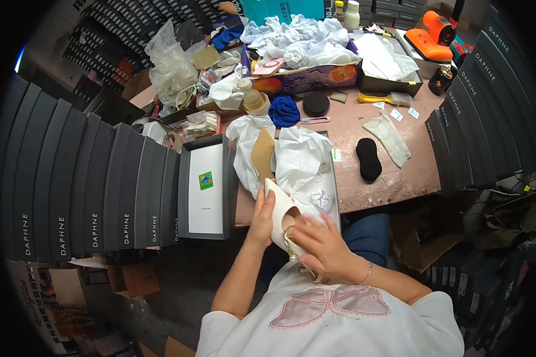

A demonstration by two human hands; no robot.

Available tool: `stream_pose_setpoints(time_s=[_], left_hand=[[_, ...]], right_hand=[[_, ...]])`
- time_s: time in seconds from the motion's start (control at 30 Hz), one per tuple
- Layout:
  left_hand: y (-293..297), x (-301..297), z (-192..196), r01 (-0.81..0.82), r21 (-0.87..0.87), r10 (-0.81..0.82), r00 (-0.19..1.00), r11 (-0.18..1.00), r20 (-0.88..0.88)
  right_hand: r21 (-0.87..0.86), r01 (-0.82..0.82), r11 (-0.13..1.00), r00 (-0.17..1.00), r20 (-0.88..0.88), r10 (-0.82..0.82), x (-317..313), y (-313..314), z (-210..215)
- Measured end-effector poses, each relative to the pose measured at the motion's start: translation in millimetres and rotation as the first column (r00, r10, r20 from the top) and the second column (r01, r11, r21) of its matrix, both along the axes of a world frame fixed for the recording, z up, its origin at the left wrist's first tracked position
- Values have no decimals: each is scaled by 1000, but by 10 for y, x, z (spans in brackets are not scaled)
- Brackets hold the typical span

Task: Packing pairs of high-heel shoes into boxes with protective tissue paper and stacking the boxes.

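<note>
I hold a white pointed shoe (281,209) with a beige insole close to my chest. My left hand (261,215) grips its left side near the toe. My right hand (320,239) wraps the heel end, where a gold strap hangs. Just beyond the shoe lies an open shoebox (335,178) lined with white tissue paper (301,156), and a second shoe (262,154) rests in it sole up.
An upturned grey box lid (205,187) with a white inner face lies to the left. Rows of dark shoeboxes (71,184) stand left and right. On the pink table (393,172) sit a black oval pad (368,158), a blue cloth (284,110), a small white bag (390,138) and an orange tool (433,37).
</note>
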State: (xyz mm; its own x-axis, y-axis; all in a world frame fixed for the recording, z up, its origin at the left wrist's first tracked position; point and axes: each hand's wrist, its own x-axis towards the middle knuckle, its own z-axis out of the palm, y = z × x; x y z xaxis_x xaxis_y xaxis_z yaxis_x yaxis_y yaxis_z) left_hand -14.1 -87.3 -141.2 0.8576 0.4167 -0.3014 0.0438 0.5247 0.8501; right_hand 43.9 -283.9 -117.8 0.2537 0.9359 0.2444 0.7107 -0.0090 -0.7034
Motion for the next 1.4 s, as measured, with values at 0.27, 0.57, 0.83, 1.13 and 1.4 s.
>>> stream_pose_setpoints(time_s=[0.27,0.57,0.83,1.13,1.4], left_hand=[[47,-44,183,-26,-12,26,999,1000,-33],[-541,-349,169,-99,-13,98,992,995,-74],[-889,-582,204,-101,-473,76,995,875,-70],[-695,-554,45,-114,-284,123,992,952,14],[-714,-503,128,-70,-206,64,997,976,-37]], right_hand=[[253,66,965,964,-268,5,190,282,5],[304,-189,934,978,-32,209,121,-168,419],[-137,199,970,899,419,-125,1032,255,-332],[-328,183,927,979,146,-142,1077,484,-419],[-160,34,987,966,258,8,504,337,200]])
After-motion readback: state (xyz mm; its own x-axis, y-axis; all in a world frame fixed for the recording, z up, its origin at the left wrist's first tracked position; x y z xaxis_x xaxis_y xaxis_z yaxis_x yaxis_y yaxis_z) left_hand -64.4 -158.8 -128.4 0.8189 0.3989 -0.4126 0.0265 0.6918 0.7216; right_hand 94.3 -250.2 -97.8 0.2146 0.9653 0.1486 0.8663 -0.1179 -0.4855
